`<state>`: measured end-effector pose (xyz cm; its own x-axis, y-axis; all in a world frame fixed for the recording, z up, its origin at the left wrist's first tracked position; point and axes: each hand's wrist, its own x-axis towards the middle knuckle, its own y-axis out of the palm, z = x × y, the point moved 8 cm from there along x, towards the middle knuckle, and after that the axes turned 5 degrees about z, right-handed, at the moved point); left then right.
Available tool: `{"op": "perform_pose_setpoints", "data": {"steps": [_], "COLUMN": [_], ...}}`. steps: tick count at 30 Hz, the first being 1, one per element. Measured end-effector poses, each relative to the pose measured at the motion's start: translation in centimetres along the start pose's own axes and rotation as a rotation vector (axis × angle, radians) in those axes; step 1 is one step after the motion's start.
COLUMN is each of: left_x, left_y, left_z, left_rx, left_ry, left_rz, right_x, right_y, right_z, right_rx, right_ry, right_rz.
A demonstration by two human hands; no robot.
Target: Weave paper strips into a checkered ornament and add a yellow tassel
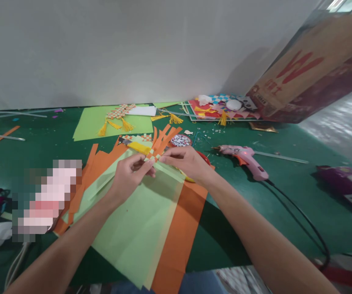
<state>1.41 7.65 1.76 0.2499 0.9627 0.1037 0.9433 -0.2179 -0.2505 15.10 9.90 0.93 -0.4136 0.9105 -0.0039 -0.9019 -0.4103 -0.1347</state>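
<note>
Centre of frame, just above the desk [41,139]: a small orange-and-green weave [153,155] is held between both hands.

Left hand [131,173]: closed in a pinch, with thumb and fingertips gripping the weave's left edge.

Right hand [184,161]: also closed in a pinch, with fingertips on the weave's right edge, nearly touching the left hand.

Orientation: loose orange strips [165,138] leave the weave with their long axis running lower left to upper right. Their free ends fan out and point away from the person, toward the wall.

Beneath the hands: a green sheet [139,220] overlaps an orange sheet [183,228]. Both run lengthwise toward the bottom edge of the frame.

Nearby: a yellow knife [134,146] lies just above the left hand. A pink glue gun [246,157] lies to the right of centre, its nozzle pointing left. A box [310,69] leans in the upper right.
</note>
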Motion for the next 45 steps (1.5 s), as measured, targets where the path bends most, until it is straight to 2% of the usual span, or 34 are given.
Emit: {"op": "perform_pose_setpoints", "data": {"steps": [8,15,28,39,45], "left_x": [0.1,0.1,0.1,0.0,0.0], "left_y": [0.1,0.2,0.2,0.1,0.0], "left_z": [0.1,0.0,0.0,0.1,-0.1], "left_rx": [-0.019,-0.030,-0.030,-0.024,0.024], "left_ry": [0.001,0.001,-0.007,0.000,0.032], "left_rz": [0.021,0.039,0.018,0.010,-0.002], "right_x": [0.0,-0.1,0.0,-0.1,-0.1], "right_y": [-0.2,-0.1,-0.1,0.1,0.4], "right_z": [0.3,0.8,0.8,-0.3,-0.1], "right_rx": [-0.033,-0.072,-0.169,-0.161,-0.173], "right_ry": [0.000,-0.032,-0.067,0.045,0.017], "right_rz": [-0.002,0.048,0.044,0.041,0.051]}}
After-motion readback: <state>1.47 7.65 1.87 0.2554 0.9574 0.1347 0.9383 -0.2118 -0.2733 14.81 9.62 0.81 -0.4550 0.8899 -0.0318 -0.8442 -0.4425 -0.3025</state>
